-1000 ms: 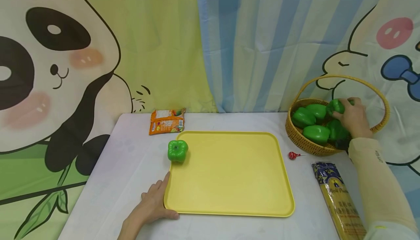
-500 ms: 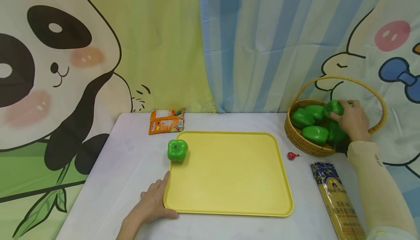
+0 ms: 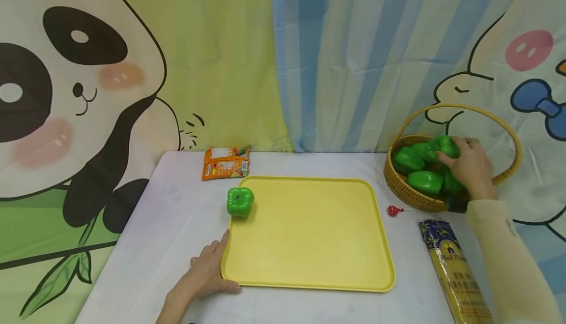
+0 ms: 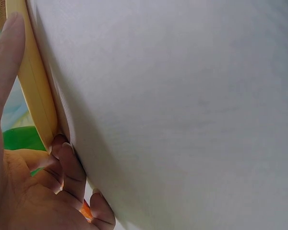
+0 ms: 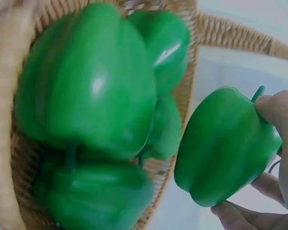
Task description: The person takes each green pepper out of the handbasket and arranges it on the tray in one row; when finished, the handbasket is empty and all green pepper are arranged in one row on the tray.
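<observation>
A green bell pepper (image 3: 445, 146) is pinched between the thumb and fingers of my right hand (image 3: 476, 167), close over the wicker basket (image 3: 396, 186). The right wrist view shows this bell pepper (image 5: 225, 146) beside the basket's rim, its stem near my thumb. Several more green bell peppers (image 5: 86, 81) lie inside the basket. My left hand (image 3: 203, 271) holds the near left corner of the yellow tray (image 3: 309, 235), thumb along the front edge and fingers at the left side. Another bell pepper (image 3: 240, 202) rests on the tray's far left corner, overlapping its rim.
An orange snack packet (image 3: 225, 163) lies behind the tray at the left. Between tray and basket is a red lollipop (image 3: 393, 211). A long pasta packet (image 3: 455, 270) lies at the right, near my right sleeve. The basket's tall handle (image 3: 513, 132) arches over the peppers.
My right hand has shifted a little left over the basket with the bell pepper in its fingers. The left hand stays at the tray corner.
</observation>
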A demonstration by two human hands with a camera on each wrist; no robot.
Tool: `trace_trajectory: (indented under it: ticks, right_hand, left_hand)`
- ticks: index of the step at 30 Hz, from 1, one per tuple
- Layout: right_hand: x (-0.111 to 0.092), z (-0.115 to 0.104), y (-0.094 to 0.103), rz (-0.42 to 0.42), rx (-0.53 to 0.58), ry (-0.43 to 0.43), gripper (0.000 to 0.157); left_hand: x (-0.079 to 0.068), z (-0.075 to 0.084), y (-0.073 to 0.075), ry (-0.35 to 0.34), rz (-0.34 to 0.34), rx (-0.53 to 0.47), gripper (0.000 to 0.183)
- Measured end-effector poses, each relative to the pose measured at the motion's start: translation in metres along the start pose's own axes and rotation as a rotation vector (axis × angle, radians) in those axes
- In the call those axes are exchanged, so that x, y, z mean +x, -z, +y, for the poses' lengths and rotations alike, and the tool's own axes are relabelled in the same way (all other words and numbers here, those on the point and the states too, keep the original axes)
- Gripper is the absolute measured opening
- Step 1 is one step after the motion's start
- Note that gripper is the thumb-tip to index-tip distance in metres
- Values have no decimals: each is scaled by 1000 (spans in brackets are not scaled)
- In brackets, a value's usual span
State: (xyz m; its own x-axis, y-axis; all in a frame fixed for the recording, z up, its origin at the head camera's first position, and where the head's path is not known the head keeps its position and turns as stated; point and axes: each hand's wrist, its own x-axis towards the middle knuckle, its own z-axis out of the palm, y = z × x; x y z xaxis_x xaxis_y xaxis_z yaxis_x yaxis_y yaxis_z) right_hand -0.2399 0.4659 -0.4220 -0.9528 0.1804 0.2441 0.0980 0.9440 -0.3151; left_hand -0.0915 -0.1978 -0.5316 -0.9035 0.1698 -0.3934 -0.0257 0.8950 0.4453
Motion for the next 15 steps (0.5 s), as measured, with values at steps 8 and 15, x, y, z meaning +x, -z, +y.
trace_trajectory:
  ticks: [8, 15]
  right_hand:
    - [-15, -27, -1, 97, 98, 80, 65]
    - [-28, -48, -2, 165, 189, 112, 64]
  left_hand:
    - [-2, 0, 2, -30, 22, 30, 149]
    - [-2, 0, 2, -23, 3, -3, 149]
